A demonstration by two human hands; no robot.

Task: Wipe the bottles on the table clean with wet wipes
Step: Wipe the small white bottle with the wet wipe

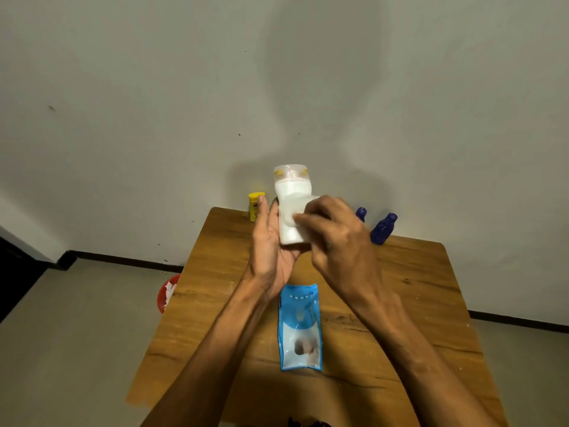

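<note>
Wiping a white bottle (291, 174) raised above the desk (415, 288).
Left hand (271, 251) cradles it on a flat palm, thumb straight; right hand (335, 238) pinches a wet wipe (292, 195) against it, beyond the wipes pack (300, 328).

The bottle (291, 174) between my hands is clear plastic with yellow marks near its top, and the wipe (291, 211) round it is plain white. Just beyond my left hand (271, 241) stands a bright yellow bottle (255, 204). Past my right hand (338, 238) are a deep blue bottle (383, 229) and a second blue bottle (361, 213). Beneath my wrists the wipes pack (300, 328) is pale blue and white with a row of white dots. The table (415, 288) is brown wood, dark-grained. Left of my left arm, a red bin (163, 295) holds white scraps.
</note>
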